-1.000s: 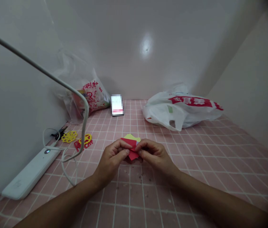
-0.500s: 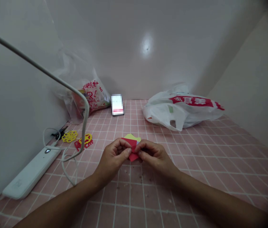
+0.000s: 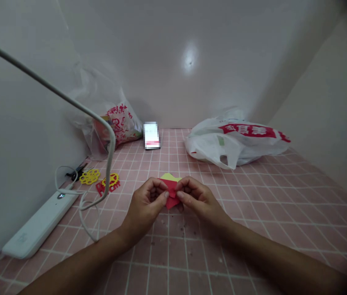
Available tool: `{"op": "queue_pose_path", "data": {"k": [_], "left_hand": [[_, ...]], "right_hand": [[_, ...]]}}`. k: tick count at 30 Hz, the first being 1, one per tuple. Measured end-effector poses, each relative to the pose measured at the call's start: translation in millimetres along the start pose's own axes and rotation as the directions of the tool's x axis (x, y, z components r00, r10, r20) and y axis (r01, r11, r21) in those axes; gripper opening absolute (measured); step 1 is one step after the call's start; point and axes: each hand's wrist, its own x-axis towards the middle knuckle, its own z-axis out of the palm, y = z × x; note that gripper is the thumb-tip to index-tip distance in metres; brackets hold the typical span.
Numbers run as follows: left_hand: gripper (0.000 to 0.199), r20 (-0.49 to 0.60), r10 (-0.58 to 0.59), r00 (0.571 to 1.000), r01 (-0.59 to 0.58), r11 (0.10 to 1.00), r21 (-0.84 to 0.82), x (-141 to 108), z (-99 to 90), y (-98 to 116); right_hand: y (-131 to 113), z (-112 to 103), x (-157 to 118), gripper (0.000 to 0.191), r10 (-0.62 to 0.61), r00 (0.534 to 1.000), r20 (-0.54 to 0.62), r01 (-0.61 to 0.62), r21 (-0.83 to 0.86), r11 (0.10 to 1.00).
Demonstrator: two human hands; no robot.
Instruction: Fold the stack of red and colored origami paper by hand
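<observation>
A small piece of red paper (image 3: 172,189), with folds in it, is held up between my two hands over the pink tiled tabletop. My left hand (image 3: 148,203) pinches its left side between thumb and fingers. On the right side, my right hand (image 3: 199,200) grips it the same way, thumb in front. Yellow paper (image 3: 169,177) shows just behind the red piece; whether it lies on the table or is held cannot be made out.
White power bank (image 3: 41,223) with a cable at left, near yellow and red cut-out shapes (image 3: 90,176). A lit phone (image 3: 151,135) leans at the back between a clear bag (image 3: 119,123) and a white plastic bag (image 3: 237,137). A thick grey cable (image 3: 69,99) arches across the left.
My fingers have shifted slightly on the red paper, and its lower part has turned a little. Slightly less of the yellow paper shows at the right.
</observation>
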Motion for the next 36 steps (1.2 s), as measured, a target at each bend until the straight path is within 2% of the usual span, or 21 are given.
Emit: {"op": "queue_pose_path", "data": {"k": [12,23,27,33,36], "left_hand": [[0.009,0.027,0.011,1.000,-0.012,0.999,0.040,-1.5,-0.8,-2.5],[0.010,0.016,0.031,0.999,-0.032,0.998,0.059,-2.7,-1.9,-7.0],[0.010,0.047,0.031,0.998,-0.034,0.997,0.068,-2.3,-1.3,-7.6],[0.012,0.110,-0.005,0.994,0.001,0.999,0.042,0.2,-1.7,-7.0],[0.009,0.098,-0.008,0.995,0.001,0.997,0.077,1.3,-2.1,-5.1]], "right_hand": [[1.0,1.6,-0.1,0.011,0.027,0.999,-0.029,-0.026,0.029,0.999],[0.7,0.7,1.5,0.015,0.049,0.999,0.001,-0.049,0.033,0.998],[2.8,-2.0,1.9,0.018,0.057,0.998,0.022,-0.058,0.040,0.998],[3.4,-3.8,2.4,0.015,0.033,0.999,-0.038,-0.033,-0.002,0.999],[1.3,-3.5,2.6,0.015,0.021,0.998,-0.056,-0.022,-0.027,0.999]]}}
